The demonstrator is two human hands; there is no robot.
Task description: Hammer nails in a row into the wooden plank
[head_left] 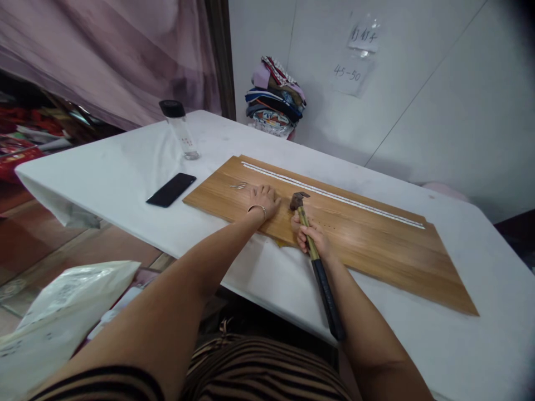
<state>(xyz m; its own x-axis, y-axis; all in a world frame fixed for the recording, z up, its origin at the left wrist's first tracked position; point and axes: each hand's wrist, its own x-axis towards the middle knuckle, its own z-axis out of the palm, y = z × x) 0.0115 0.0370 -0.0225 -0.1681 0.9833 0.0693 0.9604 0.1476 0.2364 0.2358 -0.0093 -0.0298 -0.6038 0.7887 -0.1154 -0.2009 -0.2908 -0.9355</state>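
A claw hammer (311, 239) with a yellow shaft and black grip is held in my right hand (315, 238), fingers wrapped round the shaft just below the head. Its rusty head is over a wooden board (384, 250). Left of it, my left hand (265, 199), with a bracelet at the wrist, rests on the board with fingers spread. Several loose nails (239, 185) lie beyond its fingers toward the board's left end. A short row of small dark dots (326, 225) marks the wood right of the hammer. Two white strips (334, 196) run along the far edge.
The white table (125, 161) carries the board, a black phone (171, 189) and a clear bottle (181, 131) with a black lid. Folded clothes (276, 100) are stacked by the wall beyond. A white plastic bag (75, 312) stands low at the left.
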